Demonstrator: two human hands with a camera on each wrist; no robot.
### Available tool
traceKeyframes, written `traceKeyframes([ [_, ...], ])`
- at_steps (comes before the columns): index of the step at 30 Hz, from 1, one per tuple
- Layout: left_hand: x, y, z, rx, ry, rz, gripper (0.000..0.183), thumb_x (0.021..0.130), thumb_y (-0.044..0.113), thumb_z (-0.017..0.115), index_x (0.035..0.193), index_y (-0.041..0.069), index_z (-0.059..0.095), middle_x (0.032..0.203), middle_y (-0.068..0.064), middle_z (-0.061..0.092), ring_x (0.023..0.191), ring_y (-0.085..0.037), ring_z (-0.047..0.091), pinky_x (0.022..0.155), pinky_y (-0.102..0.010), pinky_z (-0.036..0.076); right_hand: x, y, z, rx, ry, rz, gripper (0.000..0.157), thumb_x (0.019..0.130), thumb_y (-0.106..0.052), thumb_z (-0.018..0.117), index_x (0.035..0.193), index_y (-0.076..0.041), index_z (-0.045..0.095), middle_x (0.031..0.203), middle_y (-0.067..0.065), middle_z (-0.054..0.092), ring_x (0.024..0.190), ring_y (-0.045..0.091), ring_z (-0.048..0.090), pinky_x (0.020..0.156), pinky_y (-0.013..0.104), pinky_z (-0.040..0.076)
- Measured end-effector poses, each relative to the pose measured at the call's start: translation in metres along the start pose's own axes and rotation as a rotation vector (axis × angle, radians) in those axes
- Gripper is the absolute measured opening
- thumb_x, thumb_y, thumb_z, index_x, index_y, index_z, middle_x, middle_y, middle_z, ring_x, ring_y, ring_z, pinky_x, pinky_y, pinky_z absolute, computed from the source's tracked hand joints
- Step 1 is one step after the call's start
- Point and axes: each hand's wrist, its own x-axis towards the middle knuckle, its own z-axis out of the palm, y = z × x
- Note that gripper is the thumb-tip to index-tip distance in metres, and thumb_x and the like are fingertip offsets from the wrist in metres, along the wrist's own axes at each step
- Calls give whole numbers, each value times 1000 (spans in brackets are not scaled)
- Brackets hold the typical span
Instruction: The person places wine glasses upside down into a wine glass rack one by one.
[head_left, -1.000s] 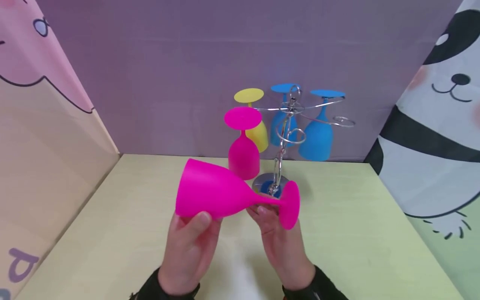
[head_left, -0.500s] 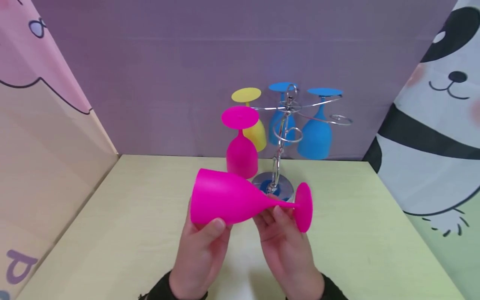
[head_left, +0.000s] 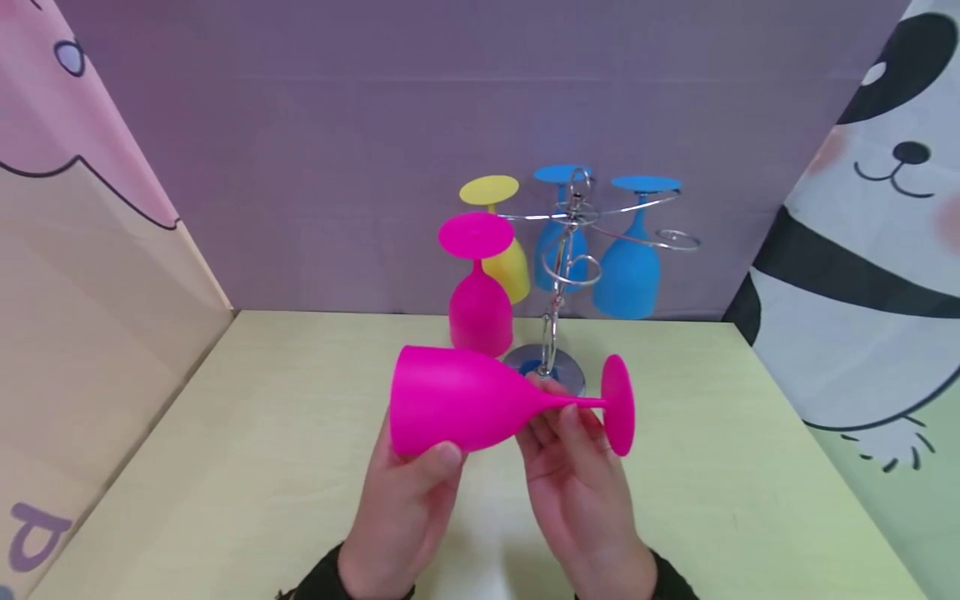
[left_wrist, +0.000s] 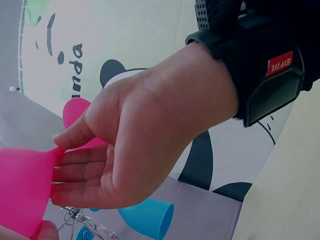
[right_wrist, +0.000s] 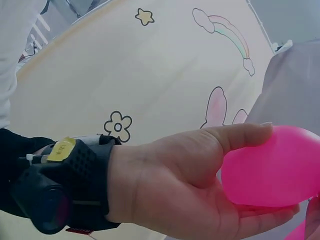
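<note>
A bright pink wine glass (head_left: pixel 457 400) lies sideways in the air, bowl to the left and foot to the right. My left hand (head_left: pixel 405 508) grips the bowl from below, thumb on its near side near the rim; the right wrist view shows this hand cupping the pink bowl (right_wrist: pixel 272 167). With thumb and fingers my right hand (head_left: pixel 588 500) pinches the stem close to the foot. The left wrist view shows that pinch, the thumb lying over the stem (left_wrist: pixel 57 154). The left hand's fingers behind the bowl are mostly hidden in the head view.
Behind the hands stands a silver wire glass rack (head_left: pixel 558 292). From it hang upside down a pink glass (head_left: pixel 480 308), a yellow glass (head_left: pixel 510 271) and two blue glasses, one to the right (head_left: pixel 628 279). Printed panels and a purple back wall (head_left: pixel 337 183) enclose the pale table (head_left: pixel 300 400).
The held wine glass has moved right and its tilt has levelled out. My right thumb has come up onto the stem. The left hand has travelled right with the bowl.
</note>
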Motion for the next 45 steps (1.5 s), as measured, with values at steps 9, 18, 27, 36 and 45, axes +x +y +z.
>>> traceKeyframes([
  [9, -2, -2, 5, 34, 35, -35, 58, 97, 6, 70, 148, 14, 41, 145, -15, 49, 134, -38, 48, 110, -42, 46, 0, -2, 0, -54, 46, -40, 30, 108, -7, 51, 128, -10, 73, 128, 8, 70, 127, 28, 62, 110, 39, 44],
  [18, -2, -2, 3, 30, 14, -30, 58, 97, 5, 70, 147, 12, 42, 143, -17, 51, 132, -36, 50, 110, -41, 46, 0, -1, -1, -120, 83, -60, 28, 106, -6, 55, 126, -9, 73, 126, 9, 71, 126, 29, 63, 107, 41, 46],
  [27, -1, -2, 2, 35, -30, 2, 60, 97, 9, 71, 150, 12, 41, 144, -17, 49, 133, -37, 48, 110, -41, 46, 2, -7, 0, -176, 85, -93, 27, 106, -6, 55, 127, -9, 73, 126, 9, 71, 126, 31, 61, 107, 41, 46],
  [36, 1, -1, -4, 27, -53, 85, 66, 97, 7, 70, 152, 8, 33, 151, -17, 44, 138, -35, 45, 113, -40, 43, 6, -23, -2, -112, 84, -185, 25, 106, -5, 55, 124, -2, 72, 120, 11, 73, 115, 27, 68, 106, 38, 49],
  [45, 5, 3, -11, 25, -113, 241, 64, 99, -3, 60, 156, -3, 32, 155, -26, 38, 145, -38, 39, 119, -42, 32, 8, -49, 0, -131, 186, -314, 31, 102, 1, 59, 132, 5, 65, 125, 20, 68, 125, 36, 61, 105, 42, 49],
])
